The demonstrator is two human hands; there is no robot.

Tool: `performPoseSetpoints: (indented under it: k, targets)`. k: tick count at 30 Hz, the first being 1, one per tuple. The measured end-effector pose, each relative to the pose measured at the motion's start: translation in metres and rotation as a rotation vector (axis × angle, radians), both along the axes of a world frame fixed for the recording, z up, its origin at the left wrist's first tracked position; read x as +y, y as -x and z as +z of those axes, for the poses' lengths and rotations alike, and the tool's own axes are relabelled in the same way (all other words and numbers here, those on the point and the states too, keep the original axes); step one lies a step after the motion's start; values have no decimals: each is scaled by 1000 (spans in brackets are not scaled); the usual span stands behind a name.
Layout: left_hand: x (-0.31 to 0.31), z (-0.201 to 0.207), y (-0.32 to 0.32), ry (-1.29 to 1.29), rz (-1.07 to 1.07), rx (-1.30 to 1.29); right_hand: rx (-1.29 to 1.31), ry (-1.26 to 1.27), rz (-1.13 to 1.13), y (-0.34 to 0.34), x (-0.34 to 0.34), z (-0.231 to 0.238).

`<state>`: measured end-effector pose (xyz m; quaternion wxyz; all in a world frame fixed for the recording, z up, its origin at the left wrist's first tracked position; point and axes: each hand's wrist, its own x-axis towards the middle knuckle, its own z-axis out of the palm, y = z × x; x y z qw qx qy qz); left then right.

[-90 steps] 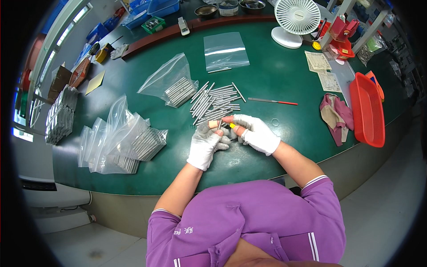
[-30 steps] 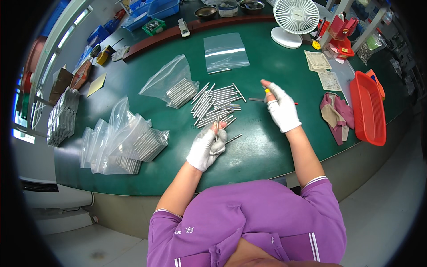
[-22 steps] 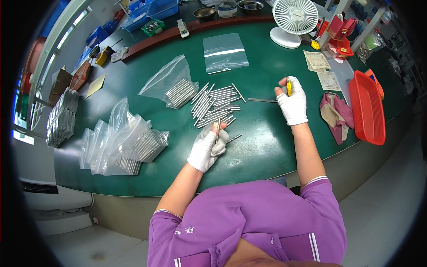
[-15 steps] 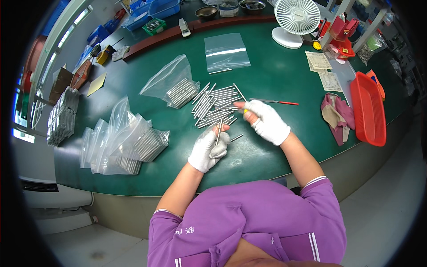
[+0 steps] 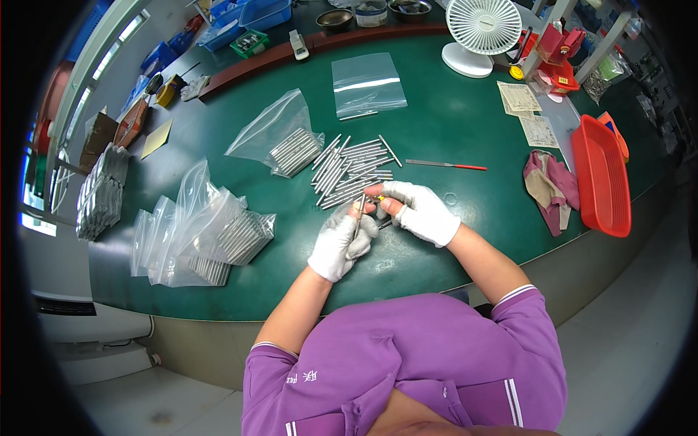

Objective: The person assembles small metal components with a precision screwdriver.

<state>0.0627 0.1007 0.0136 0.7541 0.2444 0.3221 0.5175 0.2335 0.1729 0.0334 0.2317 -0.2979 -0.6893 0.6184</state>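
Note:
My left hand (image 5: pixel 340 241), in a white glove with bare fingertips, is closed around a thin metal rod (image 5: pixel 360 218) that points up and away. Against the upper end of that rod, my right hand (image 5: pixel 422 211), gloved the same way, pinches a small piece with a yellow part (image 5: pixel 382 199); its kind is too small to tell. Just beyond both hands lies a loose pile of shiny metal rods (image 5: pixel 349 168). Part of another rod (image 5: pixel 387 224) shows beneath my right hand.
Left lie filled clear bags of rods (image 5: pixel 243 236) and one open bag (image 5: pixel 297 151). A flat clear bag (image 5: pixel 369 83), red-handled file (image 5: pixel 447 165), cloth (image 5: pixel 551 189), red basket (image 5: pixel 602 178), paper slips (image 5: pixel 520 98) and white fan (image 5: pixel 480 33) surround the pile.
My right hand has moved left and toward me, bringing the small yellow piece to the rod in my left hand. The left hand has stayed nearly still.

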Motion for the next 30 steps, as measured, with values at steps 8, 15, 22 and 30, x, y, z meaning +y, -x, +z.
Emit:
performPoseSetpoints:
  k: [8,15,22,30]
  targets:
    - [0,-1,-1,29,-23,-89,-3,-513,-193,7,-5,-9]
    - [3,-5,-3,40,-35,-249,-64,-571,-254,11,-10,-9]
    - [1,-9,-5,182,6,-437,-57,-590,-295,15,-10,-13]
    - [1,-9,-6,157,34,-384,-25,-553,-298,14,-8,-12]
